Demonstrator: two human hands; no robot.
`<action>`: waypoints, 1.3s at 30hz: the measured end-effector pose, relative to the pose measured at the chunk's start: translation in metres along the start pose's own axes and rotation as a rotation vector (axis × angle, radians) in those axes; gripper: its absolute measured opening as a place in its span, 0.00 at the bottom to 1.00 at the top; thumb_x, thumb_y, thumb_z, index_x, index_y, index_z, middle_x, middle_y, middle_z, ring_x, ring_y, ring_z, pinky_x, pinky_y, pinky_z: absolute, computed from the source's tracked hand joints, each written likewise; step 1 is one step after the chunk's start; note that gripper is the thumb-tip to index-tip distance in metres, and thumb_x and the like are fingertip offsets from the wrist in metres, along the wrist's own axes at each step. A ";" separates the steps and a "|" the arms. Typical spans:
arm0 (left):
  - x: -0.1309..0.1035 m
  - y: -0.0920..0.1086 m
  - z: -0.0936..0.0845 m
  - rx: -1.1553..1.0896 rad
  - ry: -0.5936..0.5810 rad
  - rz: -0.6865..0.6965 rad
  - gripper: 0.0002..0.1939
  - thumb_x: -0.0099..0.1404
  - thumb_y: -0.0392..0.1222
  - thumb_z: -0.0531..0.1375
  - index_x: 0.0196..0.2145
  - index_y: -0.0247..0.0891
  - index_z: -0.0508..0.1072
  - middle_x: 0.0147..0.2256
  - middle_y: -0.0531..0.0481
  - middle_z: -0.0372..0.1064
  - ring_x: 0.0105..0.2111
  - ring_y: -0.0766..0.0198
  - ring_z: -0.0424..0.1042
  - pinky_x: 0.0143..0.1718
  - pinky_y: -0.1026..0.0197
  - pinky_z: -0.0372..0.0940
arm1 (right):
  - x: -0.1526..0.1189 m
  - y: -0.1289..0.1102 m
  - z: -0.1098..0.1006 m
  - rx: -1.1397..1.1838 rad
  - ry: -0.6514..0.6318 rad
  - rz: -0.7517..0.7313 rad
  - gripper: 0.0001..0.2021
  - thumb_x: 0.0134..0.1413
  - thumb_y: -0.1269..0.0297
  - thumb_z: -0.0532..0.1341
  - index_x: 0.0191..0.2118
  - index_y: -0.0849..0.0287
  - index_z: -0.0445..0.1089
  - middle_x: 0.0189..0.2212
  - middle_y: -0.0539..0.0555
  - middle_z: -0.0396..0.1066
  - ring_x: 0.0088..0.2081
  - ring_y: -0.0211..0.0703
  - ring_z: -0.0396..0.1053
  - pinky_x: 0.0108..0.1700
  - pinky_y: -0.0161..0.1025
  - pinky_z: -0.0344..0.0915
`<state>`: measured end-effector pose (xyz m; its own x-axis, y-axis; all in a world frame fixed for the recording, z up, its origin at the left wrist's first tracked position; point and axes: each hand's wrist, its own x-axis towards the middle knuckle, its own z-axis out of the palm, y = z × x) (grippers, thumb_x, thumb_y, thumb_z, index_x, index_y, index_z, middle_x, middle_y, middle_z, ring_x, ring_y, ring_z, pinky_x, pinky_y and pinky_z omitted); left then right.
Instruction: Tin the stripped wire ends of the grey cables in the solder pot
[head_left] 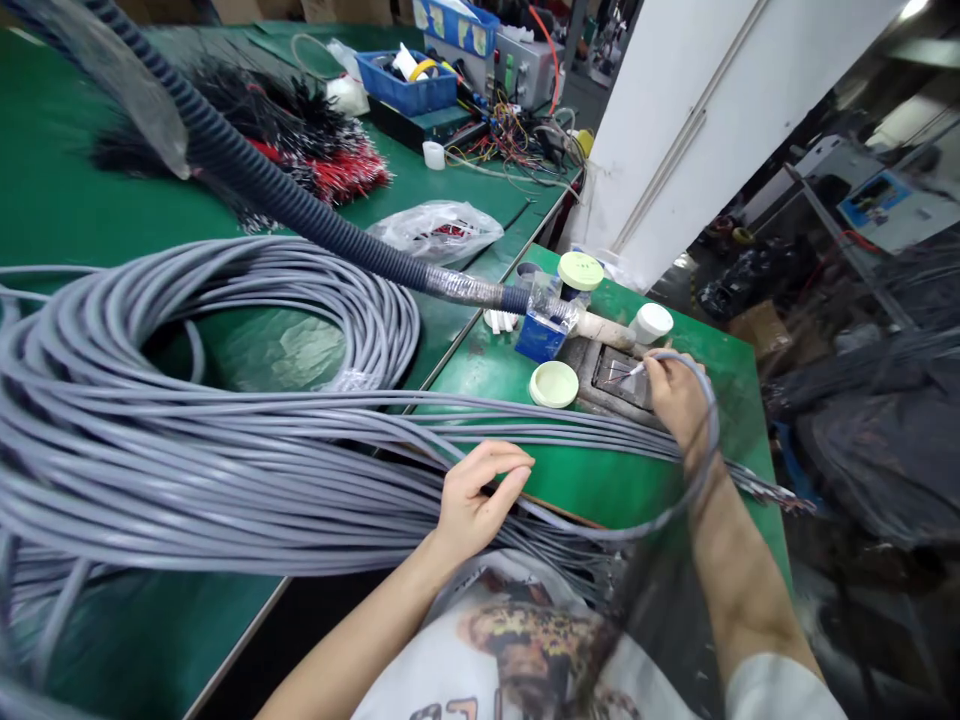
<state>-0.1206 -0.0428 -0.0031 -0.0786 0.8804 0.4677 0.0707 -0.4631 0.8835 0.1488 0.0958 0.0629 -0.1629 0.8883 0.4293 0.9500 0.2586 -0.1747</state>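
Observation:
My right hand (679,398) is closed around the end of a grey cable (712,430), which loops down past the wrist and back toward the left. The cable's stripped thin wires (626,375) point left over the square opening of a grey solder pot (611,395). My left hand (484,498) hovers in front of a row of grey cables, thumb and index fingertips brought together, with nothing visible between them. Grey cable runs (525,430) stretch behind it across the green bench, their stripped ends (780,495) lying near the right edge.
A big coil of grey cable (180,420) fills the left. A ribbed hose (315,215) crosses to the solder pot. Around it stand a pale shallow dish (553,384), a white jar (651,323) and a blue box (540,338). Black and red wire bundles (345,170) lie behind.

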 end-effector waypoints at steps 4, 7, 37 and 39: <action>-0.001 -0.003 0.003 0.001 -0.020 -0.007 0.08 0.61 0.30 0.60 0.36 0.38 0.77 0.33 0.47 0.74 0.35 0.62 0.73 0.36 0.60 0.69 | -0.001 0.030 0.011 -0.065 0.007 0.045 0.13 0.62 0.60 0.54 0.38 0.60 0.75 0.37 0.58 0.76 0.40 0.50 0.69 0.44 0.43 0.59; -0.002 -0.004 0.004 0.009 -0.020 -0.010 0.07 0.62 0.31 0.60 0.36 0.38 0.77 0.33 0.47 0.75 0.35 0.62 0.73 0.37 0.60 0.69 | 0.001 0.044 0.022 -0.110 0.003 0.066 0.14 0.62 0.60 0.54 0.38 0.59 0.75 0.36 0.57 0.76 0.39 0.50 0.70 0.42 0.42 0.59; -0.002 0.006 0.057 -0.733 -0.234 -0.716 0.18 0.63 0.48 0.61 0.47 0.37 0.77 0.37 0.43 0.76 0.33 0.65 0.73 0.35 0.64 0.68 | -0.092 -0.068 -0.032 0.447 0.247 -0.170 0.20 0.54 0.71 0.60 0.51 0.43 0.69 0.42 0.51 0.76 0.40 0.52 0.73 0.44 0.54 0.69; -0.002 0.008 0.070 -0.820 -0.216 -0.728 0.22 0.62 0.52 0.61 0.48 0.36 0.76 0.38 0.41 0.76 0.34 0.64 0.72 0.36 0.63 0.67 | -0.113 -0.077 -0.022 0.506 0.256 -0.212 0.27 0.50 0.73 0.62 0.53 0.36 0.67 0.43 0.49 0.76 0.40 0.55 0.73 0.43 0.59 0.70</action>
<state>-0.0501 -0.0407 0.0011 0.3463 0.9314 -0.1121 -0.6051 0.3131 0.7320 0.0998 -0.0325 0.0471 -0.2059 0.6945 0.6894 0.6492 0.6241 -0.4348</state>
